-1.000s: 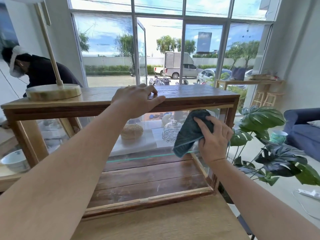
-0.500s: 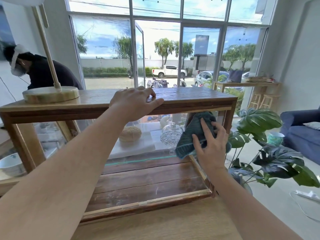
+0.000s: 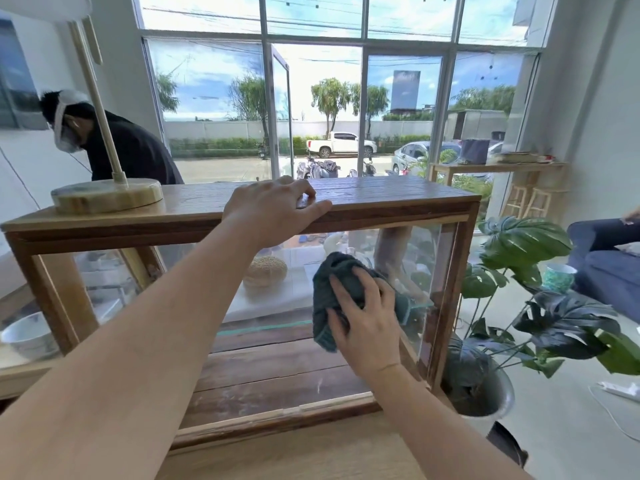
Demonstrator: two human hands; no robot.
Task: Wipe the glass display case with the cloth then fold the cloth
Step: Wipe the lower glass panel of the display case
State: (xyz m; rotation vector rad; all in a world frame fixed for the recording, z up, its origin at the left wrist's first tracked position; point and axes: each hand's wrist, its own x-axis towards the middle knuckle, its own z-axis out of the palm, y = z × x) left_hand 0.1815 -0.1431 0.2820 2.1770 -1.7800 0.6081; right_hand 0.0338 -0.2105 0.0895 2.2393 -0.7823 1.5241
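Head view: the right hand (image 3: 367, 327) is sliding the cloth (image 3: 327, 292) down and to the left across the front pane, off the upper right corner where it was half a second ago, and the bunched fabric is now covering the small glass dome that showed inside. Its grip is lying released, fingers spread flat and pressing the cloth against the glass. The cloth is looking dark teal, thick and crumpled, with a loose end hanging below the thumb. The pane to its left is lying open as far as the wooden post, while the right post of the glass display case (image 3: 450, 306) is standing just beside the hand. The case is sitting on a pale wooden surface (image 3: 311, 452). The left hand (image 3: 273, 213) is staying on the top front edge, grip relaxed, thumb lying along the rim and fingers resting on the planks. A round bun (image 3: 265, 271) is sitting inside. A lamp base (image 3: 107, 195) is standing on the top's left end. A leafy plant (image 3: 526, 244) is crowding the right side, and another person (image 3: 131, 150) is bending behind the case.
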